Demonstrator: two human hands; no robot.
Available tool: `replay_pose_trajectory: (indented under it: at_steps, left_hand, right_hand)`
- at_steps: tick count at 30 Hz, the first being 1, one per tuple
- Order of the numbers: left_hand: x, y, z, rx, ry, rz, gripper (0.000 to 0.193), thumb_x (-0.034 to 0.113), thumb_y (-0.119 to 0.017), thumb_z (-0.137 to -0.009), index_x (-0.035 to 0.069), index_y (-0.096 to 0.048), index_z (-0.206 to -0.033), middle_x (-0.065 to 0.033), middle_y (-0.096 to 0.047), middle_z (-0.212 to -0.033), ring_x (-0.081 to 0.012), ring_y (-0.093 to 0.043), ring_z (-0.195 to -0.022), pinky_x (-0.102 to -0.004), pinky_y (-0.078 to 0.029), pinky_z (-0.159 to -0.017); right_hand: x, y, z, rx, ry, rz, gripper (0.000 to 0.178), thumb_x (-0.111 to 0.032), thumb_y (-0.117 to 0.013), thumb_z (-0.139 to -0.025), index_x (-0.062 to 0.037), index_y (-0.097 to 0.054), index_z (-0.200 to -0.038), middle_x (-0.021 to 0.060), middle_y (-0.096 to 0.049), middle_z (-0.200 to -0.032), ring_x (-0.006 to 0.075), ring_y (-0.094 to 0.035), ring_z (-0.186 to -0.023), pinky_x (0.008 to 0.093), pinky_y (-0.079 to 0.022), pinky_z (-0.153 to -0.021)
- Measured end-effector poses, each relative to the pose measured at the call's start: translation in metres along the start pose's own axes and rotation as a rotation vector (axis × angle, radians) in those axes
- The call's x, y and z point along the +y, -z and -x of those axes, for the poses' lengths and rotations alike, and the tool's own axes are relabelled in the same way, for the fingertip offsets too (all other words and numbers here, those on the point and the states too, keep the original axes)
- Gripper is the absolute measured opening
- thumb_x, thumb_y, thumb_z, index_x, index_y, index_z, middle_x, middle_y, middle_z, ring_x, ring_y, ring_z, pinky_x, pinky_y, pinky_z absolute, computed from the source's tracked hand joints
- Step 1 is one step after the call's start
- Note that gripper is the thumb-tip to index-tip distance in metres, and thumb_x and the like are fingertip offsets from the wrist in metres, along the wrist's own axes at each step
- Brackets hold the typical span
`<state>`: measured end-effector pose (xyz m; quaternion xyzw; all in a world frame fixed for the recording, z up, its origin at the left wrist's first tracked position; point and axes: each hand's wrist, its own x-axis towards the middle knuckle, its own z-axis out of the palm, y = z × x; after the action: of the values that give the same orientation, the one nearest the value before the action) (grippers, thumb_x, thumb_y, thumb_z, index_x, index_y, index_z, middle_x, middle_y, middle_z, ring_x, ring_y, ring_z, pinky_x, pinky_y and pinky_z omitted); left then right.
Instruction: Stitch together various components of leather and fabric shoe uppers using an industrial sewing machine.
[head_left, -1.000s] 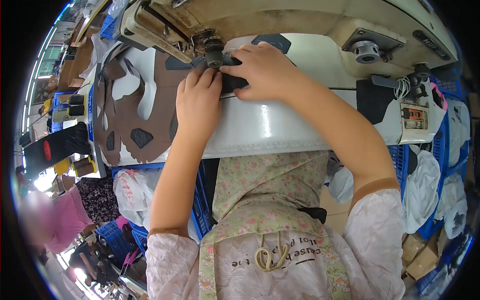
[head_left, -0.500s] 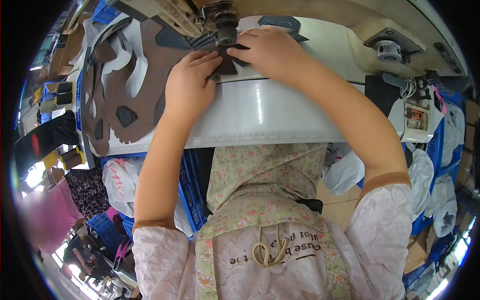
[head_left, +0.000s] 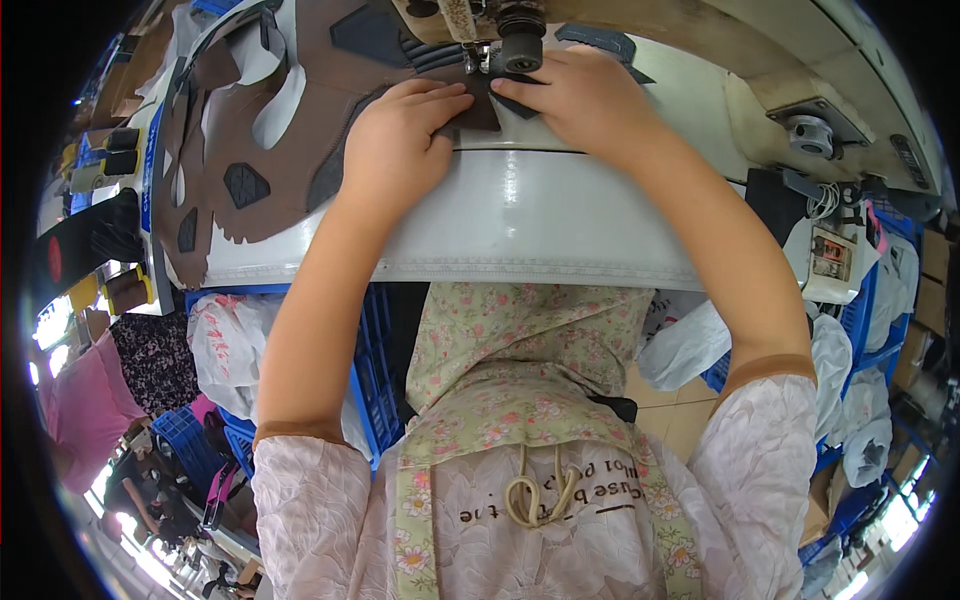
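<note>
Under the presser foot of a sewing machine lies the pointed end of a large brown leather-like piece. My left hand rests on it, just left of the needle area, fingers stretched flat. On the other side of the foot, my right hand has its thumb on a small black piece against the brown one; the machine head partly hides its other fingers. Black ribbed strips sit on the brown piece beyond my left hand. Black angular patches show on its left part.
A white table with a ruler strip along its front edge carries the work. Another black part lies behind my right hand. A control box and coiled cable are at right. Thread spools stand at left.
The machine and table have shifted rightward and slightly up in view. Both hands keep close to the presser foot, which now shows more plainly between them.
</note>
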<state>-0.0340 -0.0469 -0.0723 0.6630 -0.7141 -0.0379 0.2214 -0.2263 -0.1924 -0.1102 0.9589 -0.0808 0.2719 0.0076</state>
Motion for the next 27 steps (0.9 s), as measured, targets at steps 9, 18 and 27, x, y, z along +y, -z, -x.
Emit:
replay_pose_trajectory:
  at_steps: [9,18,27]
  left_hand:
    - [-0.009,0.001,0.0,-0.029,-0.037,0.014,0.05,-0.003,-0.05,-0.07,0.007,-0.073,-0.114,-0.0099,-0.07,-0.12,-0.0275,-0.063,-0.117,-0.0383,-0.05,-0.1]
    - [-0.011,0.001,0.001,-0.02,-0.084,-0.017,0.051,-0.001,-0.051,-0.069,0.006,-0.072,-0.115,-0.0084,-0.07,-0.122,-0.0266,-0.063,-0.115,-0.0375,-0.051,-0.098]
    - [-0.011,-0.002,0.001,-0.018,-0.127,-0.019,0.052,-0.003,-0.053,-0.067,0.004,-0.072,-0.115,-0.0102,-0.069,-0.123,-0.0278,-0.064,-0.113,-0.0385,-0.052,-0.097]
  right_hand:
    - [0.008,-0.002,0.001,0.04,0.065,-0.052,0.04,-0.006,-0.063,-0.082,-0.0237,-0.073,-0.116,0.0007,-0.068,-0.105,0.0231,-0.064,-0.098,0.04,-0.052,-0.084]
    - [0.009,0.0,0.002,0.016,0.037,-0.098,0.04,-0.005,-0.062,-0.083,-0.0228,-0.072,-0.118,0.0017,-0.068,-0.111,0.0239,-0.064,-0.103,0.0413,-0.051,-0.088]
    - [0.008,0.004,0.005,-0.05,0.005,-0.091,0.039,-0.004,-0.06,-0.084,-0.0198,-0.072,-0.118,0.0033,-0.068,-0.113,0.0264,-0.064,-0.104,0.0423,-0.05,-0.09]
